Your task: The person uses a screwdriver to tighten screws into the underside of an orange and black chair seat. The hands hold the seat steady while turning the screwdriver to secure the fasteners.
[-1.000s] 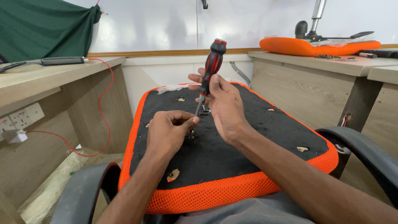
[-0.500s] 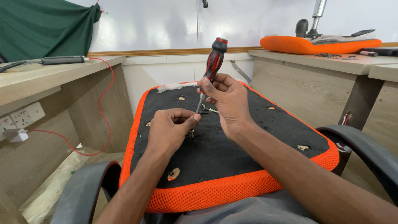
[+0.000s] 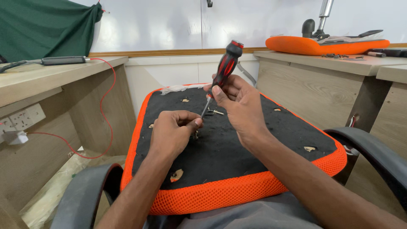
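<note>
An upturned chair seat (image 3: pixel 237 157) with a black underside and orange mesh rim rests on my lap. My right hand (image 3: pixel 237 106) grips a screwdriver (image 3: pixel 224 70) with a red and black handle, its shaft slanting down and to the left. My left hand (image 3: pixel 171 131) is closed over the seat's middle, thumb and fingers pinching at the screwdriver's tip, where a small metal screw seems to sit. Loose screws (image 3: pixel 214 112) lie on the black surface just behind the tip.
Black armrests (image 3: pixel 373 148) curve at both sides of me. A wooden desk (image 3: pixel 51 80) with a red cable (image 3: pixel 111 97) and wall sockets (image 3: pixel 21 121) stands at the left. Another orange seat (image 3: pixel 322 44) lies on the desk at the right. A whiteboard fills the back.
The screwdriver's handle has shifted slightly in my right hand's fingers while the tip stays at my left hand. Both hands hold almost the same place.
</note>
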